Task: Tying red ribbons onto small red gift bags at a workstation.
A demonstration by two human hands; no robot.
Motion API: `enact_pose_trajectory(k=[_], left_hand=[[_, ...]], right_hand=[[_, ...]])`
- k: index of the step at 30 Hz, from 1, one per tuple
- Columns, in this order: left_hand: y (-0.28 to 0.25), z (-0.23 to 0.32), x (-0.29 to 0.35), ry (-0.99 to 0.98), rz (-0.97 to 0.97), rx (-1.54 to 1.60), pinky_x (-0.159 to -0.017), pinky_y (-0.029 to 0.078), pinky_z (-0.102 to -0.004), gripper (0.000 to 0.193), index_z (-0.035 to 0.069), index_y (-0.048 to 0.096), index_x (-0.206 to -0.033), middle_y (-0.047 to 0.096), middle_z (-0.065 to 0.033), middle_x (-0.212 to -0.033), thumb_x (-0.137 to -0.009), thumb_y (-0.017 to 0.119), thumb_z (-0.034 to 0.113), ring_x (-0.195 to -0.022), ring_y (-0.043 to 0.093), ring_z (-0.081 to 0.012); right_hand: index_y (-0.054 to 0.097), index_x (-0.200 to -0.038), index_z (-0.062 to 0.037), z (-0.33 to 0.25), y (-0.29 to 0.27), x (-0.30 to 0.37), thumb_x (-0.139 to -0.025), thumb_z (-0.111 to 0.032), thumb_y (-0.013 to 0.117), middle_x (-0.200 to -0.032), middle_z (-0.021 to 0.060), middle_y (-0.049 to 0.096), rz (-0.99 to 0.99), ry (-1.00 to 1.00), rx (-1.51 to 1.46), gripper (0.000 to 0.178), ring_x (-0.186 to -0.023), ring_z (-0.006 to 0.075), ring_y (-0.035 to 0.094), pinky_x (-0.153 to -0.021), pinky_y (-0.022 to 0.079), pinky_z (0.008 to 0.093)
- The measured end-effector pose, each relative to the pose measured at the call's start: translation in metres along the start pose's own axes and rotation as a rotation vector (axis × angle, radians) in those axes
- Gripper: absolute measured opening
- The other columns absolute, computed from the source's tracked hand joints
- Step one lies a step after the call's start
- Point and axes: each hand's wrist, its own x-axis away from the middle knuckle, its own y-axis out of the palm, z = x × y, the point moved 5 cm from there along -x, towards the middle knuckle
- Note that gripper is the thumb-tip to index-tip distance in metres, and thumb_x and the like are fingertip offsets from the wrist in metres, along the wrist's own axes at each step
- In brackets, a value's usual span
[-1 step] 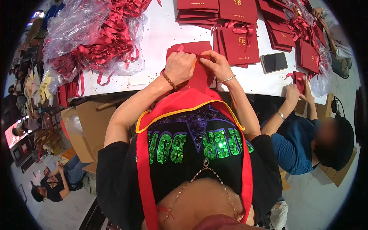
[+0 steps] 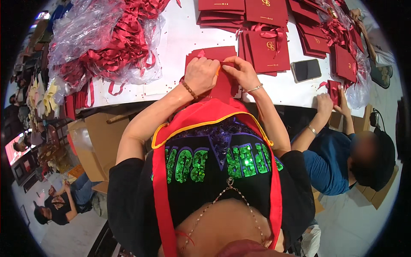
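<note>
Both hands on one dark-red paper bag, upper centre of frame, flat on white worktop.

L hand closed, fingers pressed onto bag's top edge; R hand pinching same edge, thumb and fingertips together. Judged mid-job: finished bags w/ ribbon bows stacked just right of hands, more along top edge; big clear sack of loose red ribbons upper left looks full, so plenty left. Phone beside stack. Co-worker's hands at right, on another bag.

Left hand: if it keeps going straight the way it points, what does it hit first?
Likely the red paper bag lying flat under it; the left hand points up-table, fingers already on it. Beyond lies the stack of red bags. Depth unclear.
</note>
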Motion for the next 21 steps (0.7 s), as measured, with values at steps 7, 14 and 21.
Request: enact_pose_trajectory(k=[7, 14, 21], left_hand=[[-0.016, -0.013, -0.016, -0.112, -0.079, 0.126, -0.066, 0.035, -0.0386, 0.019, 0.012, 0.059, -0.077, 0.057, -0.0042, -0.074, -0.075, 0.061, 0.031, -0.080, 0.053, -0.0232], [0.017, -0.061, -0.037, -0.402, -0.943, 0.588, -0.060, 0.042, -0.0237, 0.026, 0.001, 0.065, -0.083, 0.060, -0.0021, -0.068, -0.079, 0.054, 0.024, -0.066, 0.054, -0.0115], [0.038, -0.060, -0.047, -0.400, -0.946, 0.802, -0.054, 0.036, -0.0220, 0.022, 0.000, 0.065, -0.076, 0.057, 0.0023, -0.063, -0.073, 0.054, 0.019, -0.059, 0.046, -0.0065]], right_hand=[[0.055, -0.104, -0.0022, -0.008, 0.002, 0.007, -0.084, -0.012, 0.058, -0.086, -0.0006, 0.057, -0.015, -0.004, -0.001, 0.023, -0.079, 0.0062, 0.050, -0.069, 0.041, 0.0189], [0.058, -0.099, -0.0014, -0.029, 0.011, 0.006, -0.080, -0.008, 0.060, -0.090, 0.0079, 0.061, 0.032, -0.253, 0.353, 0.020, -0.082, 0.0142, 0.057, -0.072, 0.045, 0.0251], [0.058, -0.093, -0.0027, -0.037, 0.011, 0.012, -0.078, -0.010, 0.060, -0.084, 0.0133, 0.059, 0.147, -0.328, 0.427, 0.017, -0.077, 0.0298, 0.059, -0.067, 0.046, 0.0333]])
